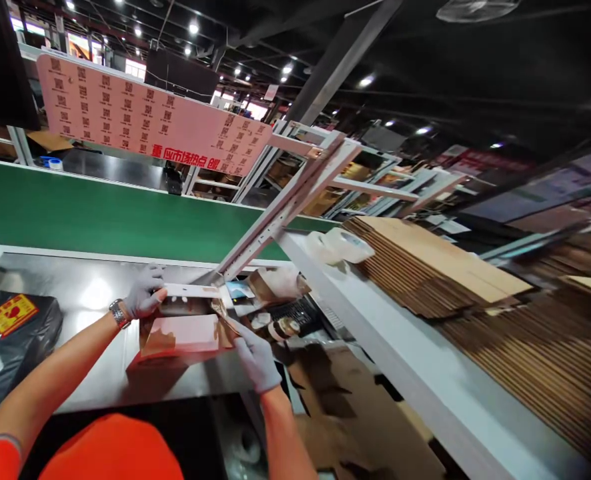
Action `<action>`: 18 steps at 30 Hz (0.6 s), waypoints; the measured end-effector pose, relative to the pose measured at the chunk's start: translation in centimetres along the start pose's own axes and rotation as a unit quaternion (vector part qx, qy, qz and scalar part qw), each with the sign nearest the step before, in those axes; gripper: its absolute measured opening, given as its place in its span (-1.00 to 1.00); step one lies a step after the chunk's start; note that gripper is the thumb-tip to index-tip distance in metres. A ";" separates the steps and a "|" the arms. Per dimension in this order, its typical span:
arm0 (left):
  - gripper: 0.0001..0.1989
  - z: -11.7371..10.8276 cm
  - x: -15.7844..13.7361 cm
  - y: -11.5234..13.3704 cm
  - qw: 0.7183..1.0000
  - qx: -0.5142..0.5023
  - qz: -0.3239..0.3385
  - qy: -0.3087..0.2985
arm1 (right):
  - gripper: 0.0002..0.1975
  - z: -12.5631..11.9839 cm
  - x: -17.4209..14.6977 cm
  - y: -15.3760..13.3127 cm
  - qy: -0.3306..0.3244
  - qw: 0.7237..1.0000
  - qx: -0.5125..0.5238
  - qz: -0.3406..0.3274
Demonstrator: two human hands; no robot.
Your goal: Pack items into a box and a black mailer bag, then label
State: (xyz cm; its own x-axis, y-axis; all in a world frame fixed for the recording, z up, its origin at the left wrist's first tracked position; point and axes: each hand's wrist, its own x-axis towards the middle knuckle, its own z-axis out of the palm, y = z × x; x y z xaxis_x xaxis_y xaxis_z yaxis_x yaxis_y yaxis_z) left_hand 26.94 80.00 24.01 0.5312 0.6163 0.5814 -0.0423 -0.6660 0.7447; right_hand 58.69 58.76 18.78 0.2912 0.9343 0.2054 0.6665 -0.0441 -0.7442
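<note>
I see both gloved hands working on a small cardboard box [180, 333] that sits on the steel table [90, 293], near the middle of the view. My left hand [144, 292] is closed on the far left edge of the box, fingers curled over its raised white flap, with a metal wristwatch [119, 313] on that wrist. My right hand [255, 359] grips the box's near right corner, thumb and fingers pinched on the cardboard. The hands are apart, one at each end of the box. The box's pale top panel faces up and its flaps are open.

To the left on the table lies a black plastic parcel [20, 333] with a red and yellow label. Beyond the table runs a green conveyor belt [100, 213], and above it hangs a pink sign [145, 120] printed with QR codes. A white metal strut [285, 200] slants up from just behind the box. To the right, a tape roll [343, 245] rests on a white shelf edge, beside stacks of flat corrugated cardboard [435, 267]. Just right of the box sits a clutter of small items that I cannot make out.
</note>
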 end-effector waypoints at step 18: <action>-0.33 -3.2 -4.9 1.3 0.989 0.119 -0.061 0.058 | -0.33 1.3 2.4 1.2 0.131 0.983 0.025 -0.126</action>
State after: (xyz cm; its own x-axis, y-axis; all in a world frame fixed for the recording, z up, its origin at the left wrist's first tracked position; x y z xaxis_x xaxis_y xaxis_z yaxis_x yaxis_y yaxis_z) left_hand 21.51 77.42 23.19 0.4195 0.7329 0.5357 0.2230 -0.6552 0.7218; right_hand 59.33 61.37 17.56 0.2925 0.7893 0.5399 0.7076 0.2011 -0.6774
